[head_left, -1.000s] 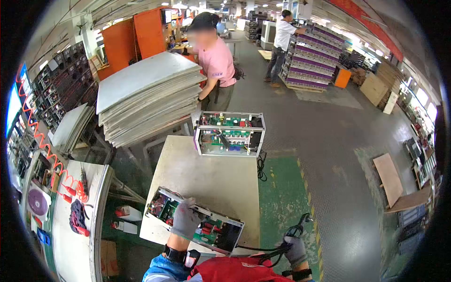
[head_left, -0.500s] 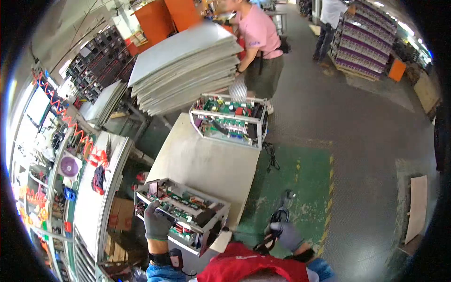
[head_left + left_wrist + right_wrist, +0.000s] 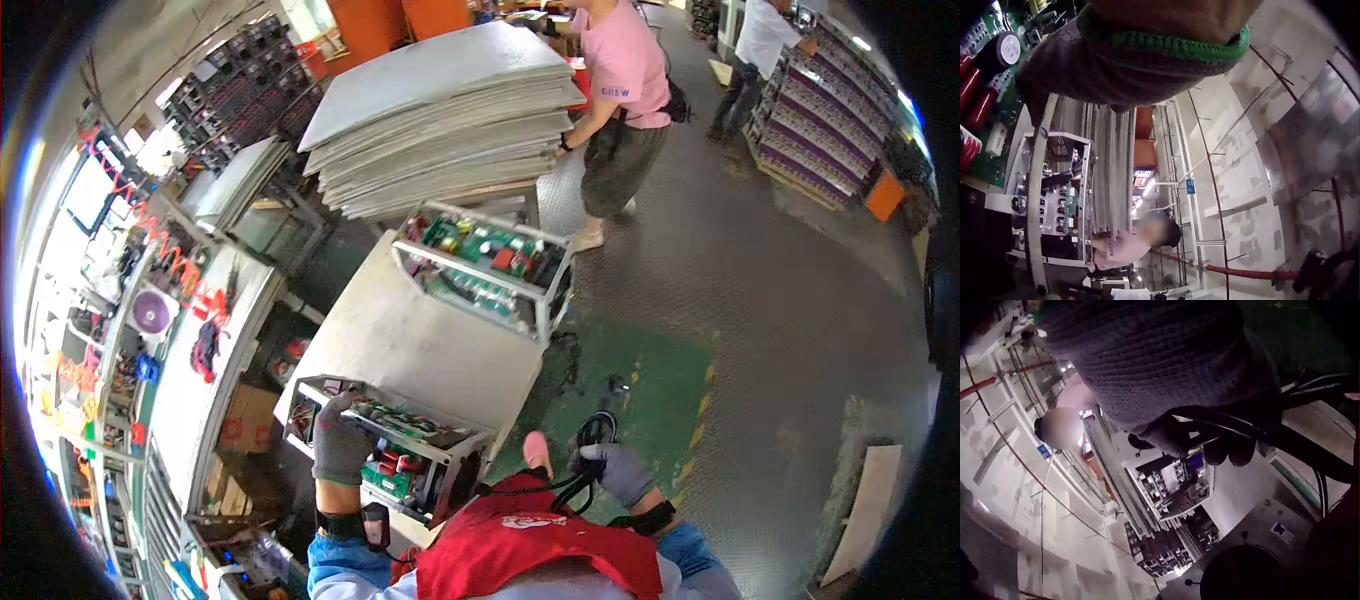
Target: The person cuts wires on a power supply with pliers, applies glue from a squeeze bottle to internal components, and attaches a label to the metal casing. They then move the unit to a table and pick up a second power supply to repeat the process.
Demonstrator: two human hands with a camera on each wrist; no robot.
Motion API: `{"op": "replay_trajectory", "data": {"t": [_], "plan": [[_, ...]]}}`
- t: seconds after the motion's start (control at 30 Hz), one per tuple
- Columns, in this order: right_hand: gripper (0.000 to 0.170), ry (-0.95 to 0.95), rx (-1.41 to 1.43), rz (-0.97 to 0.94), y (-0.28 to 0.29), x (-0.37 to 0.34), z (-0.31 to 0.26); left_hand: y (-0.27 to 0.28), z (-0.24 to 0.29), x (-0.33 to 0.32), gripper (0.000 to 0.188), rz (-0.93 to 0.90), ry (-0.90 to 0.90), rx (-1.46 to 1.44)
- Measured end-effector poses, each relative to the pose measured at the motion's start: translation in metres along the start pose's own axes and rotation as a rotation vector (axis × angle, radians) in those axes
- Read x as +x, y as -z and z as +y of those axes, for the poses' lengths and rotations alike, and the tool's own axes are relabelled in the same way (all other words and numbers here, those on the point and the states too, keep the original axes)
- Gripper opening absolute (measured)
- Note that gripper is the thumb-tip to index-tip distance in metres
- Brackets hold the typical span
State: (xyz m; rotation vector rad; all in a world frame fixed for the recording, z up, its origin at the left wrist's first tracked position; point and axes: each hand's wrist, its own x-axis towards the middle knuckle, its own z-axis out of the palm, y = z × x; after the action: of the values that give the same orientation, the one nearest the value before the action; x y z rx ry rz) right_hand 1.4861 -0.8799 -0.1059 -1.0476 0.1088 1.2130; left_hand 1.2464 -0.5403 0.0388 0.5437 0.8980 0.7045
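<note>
My left hand point(image 3: 341, 447), in a grey glove, grips the upper rail of an open metal-framed electronics chassis point(image 3: 445, 462) at the near end of the pale table. Green circuit boards point(image 3: 1000, 134) and red cylindrical parts show inside it. In the left wrist view the glove point(image 3: 1104, 69) lies over the frame rail point(image 3: 1036, 206). My right hand point(image 3: 620, 472), also gloved, holds a looped black cable point(image 3: 597, 430) off the table's right side. The cable point(image 3: 1235, 425) crosses the gloved fingers in the right wrist view. A second open chassis point(image 3: 485, 265) stands at the table's far end.
A tall stack of grey sheets point(image 3: 440, 120) stands beyond the table point(image 3: 370, 320), with a person in pink point(image 3: 625, 70) beside it. A workbench point(image 3: 215, 370) with red coiled hose runs along the left. Boxed goods on a pallet point(image 3: 825, 110) stand far right.
The near chassis has tipped more upright, and my left hand has shifted from across its middle to its upper rail. My right hand still holds the cable. The head view has swung right, then left-down.
</note>
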Motion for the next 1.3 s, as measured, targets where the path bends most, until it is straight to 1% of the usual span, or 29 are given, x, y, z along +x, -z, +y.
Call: {"op": "replay_trajectory", "data": {"t": [0.03,0.1,0.13,0.17,0.23,0.3,0.33,0.37,0.43,0.53,0.57,0.6,0.63,0.67,0.73,0.77,0.83,0.87,0.93,0.97,1.03,1.07,1.1,1.13,1.17,1.2,1.23,1.27,1.3], "plan": [[0.019,-0.003,-0.016,0.026,0.007,0.008,-0.013,-0.019,0.000,0.008,0.023,-0.005,0.006,-0.021],[0.019,-0.024,-0.034,0.070,0.015,0.021,-0.027,-0.022,-0.006,0.051,0.014,-0.035,-0.005,0.008],[0.017,0.011,0.057,0.085,0.020,0.034,-0.028,-0.026,-0.006,0.070,0.013,-0.017,0.050,0.007],[0.017,0.013,0.024,0.100,0.018,0.040,-0.038,-0.046,-0.009,0.079,0.013,-0.042,0.019,0.007],[0.018,0.007,-0.042,0.135,0.015,0.046,-0.058,-0.071,-0.016,0.107,0.013,-0.060,0.042,-0.021],[0.019,0.018,-0.197,0.110,0.021,0.052,-0.066,-0.098,-0.021,0.122,0.014,-0.117,0.001,0.031],[0.019,0.026,-0.273,0.097,0.025,0.057,-0.073,-0.117,-0.021,0.125,0.014,-0.109,0.042,0.019],[0.020,-0.002,-0.262,0.104,0.022,0.057,-0.084,-0.133,-0.021,0.128,0.013,-0.101,0.083,0.008],[0.022,-0.056,-0.238,0.114,0.013,0.055,-0.107,-0.152,-0.026,0.143,0.014,-0.094,0.094,0.022],[0.024,-0.047,-0.149,0.070,0.053,0.086,-0.106,-0.160,-0.032,0.170,0.017,-0.097,0.098,0.036],[0.024,-0.026,-0.214,0.036,0.061,0.091,-0.114,-0.164,-0.037,0.176,0.019,-0.098,0.099,0.040],[0.025,-0.001,-0.278,0.000,0.068,0.098,-0.121,-0.182,-0.037,0.167,0.019,-0.032,0.073,0.077],[0.026,0.020,-0.338,-0.036,0.075,0.104,-0.127,-0.156,-0.047,0.191,0.017,-0.143,0.079,-0.013],[0.027,-0.063,-0.258,-0.026,0.087,0.117,-0.124,-0.133,-0.053,0.202,0.021,-0.212,-0.327,0.616],[0.029,-0.213,-0.114,-0.028,0.108,0.150,-0.126,-0.167,-0.049,0.184,0.020,0.007,0.030,0.105],[0.030,-0.280,-0.050,-0.034,0.114,0.163,-0.133,-0.149,-0.051,0.188,0.014,-0.112,-0.003,0.131],[0.032,-0.396,0.064,-0.065,0.118,0.178,-0.147,-0.126,-0.056,0.184,0.015,-0.202,-0.073,0.127],[0.032,-0.457,0.001,-0.035,0.130,0.189,-0.152,-0.124,-0.057,0.172,0.019,-0.083,-0.298,0.613],[0.033,-0.581,-0.133,0.029,0.161,0.215,-0.159,-0.200,-0.058,0.119,0.031,0.252,-0.326,0.567],[0.030,-0.595,-0.163,0.042,0.170,0.225,-0.163,-0.200,-0.060,0.105,0.036,0.269,-0.353,0.631],[0.025,-0.617,-0.225,0.081,0.185,0.243,-0.172,-0.182,-0.076,0.081,0.036,0.401,-0.428,0.729],[0.018,-0.626,-0.255,0.033,0.207,0.259,-0.163,-0.166,-0.084,0.070,0.036,0.406,-0.483,0.821],[0.018,-0.633,-0.294,0.057,0.215,0.270,-0.156,-0.150,-0.093,0.058,0.036,0.406,-0.540,0.912],[0.018,-0.633,-0.336,0.079,0.219,0.282,-0.156,-0.142,-0.103,0.046,0.034,0.501,-0.575,0.954],[0.018,-0.626,-0.383,0.096,0.221,0.289,-0.159,-0.130,-0.109,0.030,0.032,0.595,-0.553,1.119],[0.020,-0.475,-0.517,-0.067,0.224,0.288,-0.161,-0.119,-0.123,0.016,0.031,0.676,-0.585,1.129],[0.022,-0.313,-0.655,-0.235,0.229,0.285,-0.158,-0.084,-0.136,0.007,0.030,0.725,-0.579,0.981],[0.026,-0.136,-0.799,-0.409,0.237,0.286,-0.157,-0.072,-0.147,-0.006,0.028,0.755,-0.502,0.861],[0.030,0.076,-1.046,-0.574,0.229,0.291,-0.166,-0.050,-0.161,-0.017,0.028,0.712,-0.478,0.777]]}}
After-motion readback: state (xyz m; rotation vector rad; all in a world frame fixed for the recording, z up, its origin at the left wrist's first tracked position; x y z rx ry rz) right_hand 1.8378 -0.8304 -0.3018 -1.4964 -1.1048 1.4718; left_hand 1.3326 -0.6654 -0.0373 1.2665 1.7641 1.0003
